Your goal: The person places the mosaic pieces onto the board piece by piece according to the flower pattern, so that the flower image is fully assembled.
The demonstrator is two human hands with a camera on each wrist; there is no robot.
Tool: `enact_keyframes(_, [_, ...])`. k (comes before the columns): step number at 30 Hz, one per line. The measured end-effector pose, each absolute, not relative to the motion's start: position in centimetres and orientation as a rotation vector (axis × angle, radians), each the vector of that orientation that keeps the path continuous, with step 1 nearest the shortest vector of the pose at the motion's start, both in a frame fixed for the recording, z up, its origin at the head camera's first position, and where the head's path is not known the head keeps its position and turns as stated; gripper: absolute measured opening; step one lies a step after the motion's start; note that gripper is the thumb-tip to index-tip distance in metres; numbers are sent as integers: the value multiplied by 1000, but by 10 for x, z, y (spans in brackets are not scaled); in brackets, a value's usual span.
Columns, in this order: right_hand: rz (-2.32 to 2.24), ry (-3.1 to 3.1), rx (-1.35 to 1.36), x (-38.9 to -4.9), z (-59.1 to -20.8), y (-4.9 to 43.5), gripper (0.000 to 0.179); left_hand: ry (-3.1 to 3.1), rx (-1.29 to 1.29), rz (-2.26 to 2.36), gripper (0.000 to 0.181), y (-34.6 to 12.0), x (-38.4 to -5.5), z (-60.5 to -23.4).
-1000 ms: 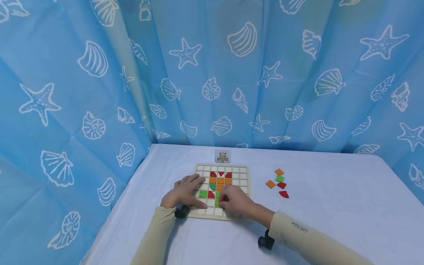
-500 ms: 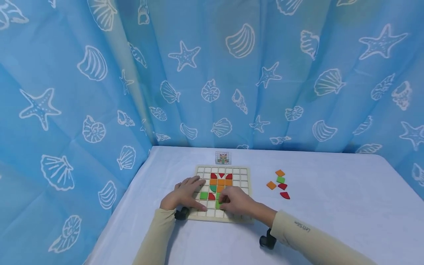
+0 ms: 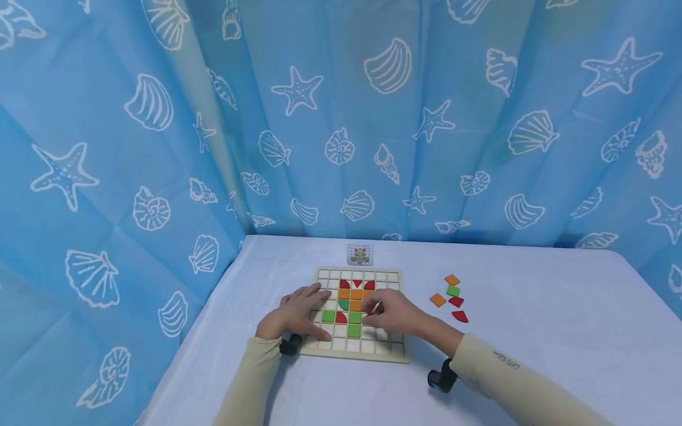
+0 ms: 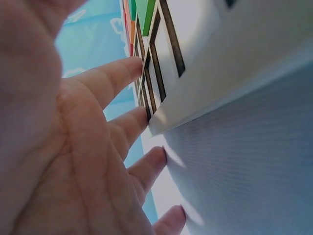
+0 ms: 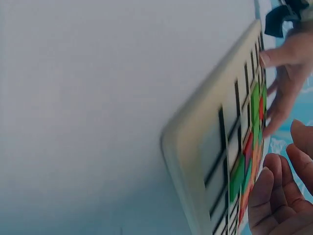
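A cream grid board (image 3: 367, 357) lies on the table, bearing red, orange and green tiles. Two light green tiles (image 3: 354, 330) sit one above the other near its middle. My left hand (image 3: 295, 312) rests across the board's left side with fingers spread; in the left wrist view two fingertips (image 4: 133, 66) touch the board's edge area. My right hand (image 3: 394, 310) hovers over the board's right half, fingers loosely bent, with nothing seen between them in the right wrist view. It hides some tiles from the head view; there, red and green tiles (image 5: 238, 177) show beside the fingers.
To the right of the board lie loose tiles: orange (image 3: 438, 300), green (image 3: 453, 290) and red (image 3: 460, 316). A small pattern card (image 3: 360, 254) lies behind the board. A white cloth (image 3: 511, 331) covers the table, and a blue shell-print curtain (image 3: 330, 118) hangs behind and left.
My right hand has moved up and to the right, off the lower green tile, and its fingers have loosened. Both light green tiles now show fully. The left hand stays in place.
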State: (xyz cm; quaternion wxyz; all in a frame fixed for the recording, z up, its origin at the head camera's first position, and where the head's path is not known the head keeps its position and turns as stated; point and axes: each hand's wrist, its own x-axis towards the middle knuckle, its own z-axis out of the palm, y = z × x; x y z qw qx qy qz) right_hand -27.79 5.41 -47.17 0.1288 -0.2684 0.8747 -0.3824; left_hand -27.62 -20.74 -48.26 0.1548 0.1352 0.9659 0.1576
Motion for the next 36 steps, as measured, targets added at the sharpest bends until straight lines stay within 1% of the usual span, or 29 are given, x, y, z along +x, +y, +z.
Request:
enact_keyframes(7, [-1142,2570,-738,-290,-464,76,23,2761,395,481,100,-209,-275,-482])
enact_keyframes(14, [-1136,2644,-607,-306,-457,108,28,2765,435,467,100,-211,-279,-482])
enact_keyframes(24, [-1119,2761,-359,-331,-464,153,34,2764,393,500,100,-208,-276,-481])
enact_keyframes(36, [-1060,2832,-189,-350,-470,201,40,2770,402,495,99,-210,-274,-483])
